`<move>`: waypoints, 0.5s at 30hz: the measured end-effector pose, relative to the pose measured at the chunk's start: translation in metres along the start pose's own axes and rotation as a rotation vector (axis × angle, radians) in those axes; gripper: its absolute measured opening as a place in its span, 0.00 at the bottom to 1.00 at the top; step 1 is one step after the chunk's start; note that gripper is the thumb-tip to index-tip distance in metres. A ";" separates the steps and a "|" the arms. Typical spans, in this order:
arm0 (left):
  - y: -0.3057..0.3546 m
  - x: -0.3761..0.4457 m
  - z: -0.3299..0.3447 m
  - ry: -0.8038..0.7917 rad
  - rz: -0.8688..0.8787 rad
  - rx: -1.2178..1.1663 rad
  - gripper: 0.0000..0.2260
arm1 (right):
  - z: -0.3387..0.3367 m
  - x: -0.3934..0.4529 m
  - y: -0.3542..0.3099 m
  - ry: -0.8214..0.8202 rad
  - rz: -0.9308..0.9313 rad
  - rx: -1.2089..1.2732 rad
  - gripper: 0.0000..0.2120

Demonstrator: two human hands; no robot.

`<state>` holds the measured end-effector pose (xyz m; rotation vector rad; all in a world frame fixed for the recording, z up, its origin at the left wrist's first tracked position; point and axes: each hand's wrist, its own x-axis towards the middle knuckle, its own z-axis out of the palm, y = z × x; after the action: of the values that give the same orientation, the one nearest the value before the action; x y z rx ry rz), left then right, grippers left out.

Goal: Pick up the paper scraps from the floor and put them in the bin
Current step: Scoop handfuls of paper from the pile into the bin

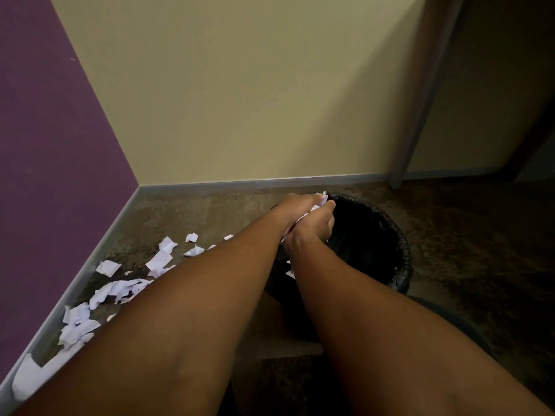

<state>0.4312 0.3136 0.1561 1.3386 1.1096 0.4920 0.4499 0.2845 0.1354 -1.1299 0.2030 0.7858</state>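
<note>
My left hand (295,205) and my right hand (315,228) are cupped together over the left rim of a black bin (399,259) lined with a black bag. Between them they hold a bunch of white paper scraps (318,204), whose edges stick out between the fingers. Several more white scraps (117,289) lie scattered on the brown carpet to the left, along the purple wall, partly hidden under my left forearm. One small scrap (290,274) shows beside my right forearm at the bin's near side.
The bin stands on brown carpet (210,211) near a cream wall with a grey skirting board (240,184). A purple wall (45,145) closes the left side. A grey upright leg or frame (399,175) stands at the back right, with dark floor beyond.
</note>
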 end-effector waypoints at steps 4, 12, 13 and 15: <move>0.006 0.008 -0.001 0.137 0.073 0.153 0.13 | -0.006 0.028 0.012 0.085 -0.026 -0.138 0.30; -0.009 0.016 -0.036 0.266 0.230 0.126 0.10 | 0.008 0.001 0.014 0.136 -0.096 -0.359 0.25; -0.011 0.016 -0.044 0.284 0.245 0.108 0.10 | 0.013 -0.002 0.016 0.114 -0.125 -0.374 0.23; -0.017 0.016 -0.060 0.317 0.279 0.098 0.11 | 0.023 -0.011 0.022 0.062 -0.162 -0.374 0.19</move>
<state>0.3829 0.3540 0.1436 1.5466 1.2209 0.8886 0.4229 0.3036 0.1351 -1.5056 0.0139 0.6596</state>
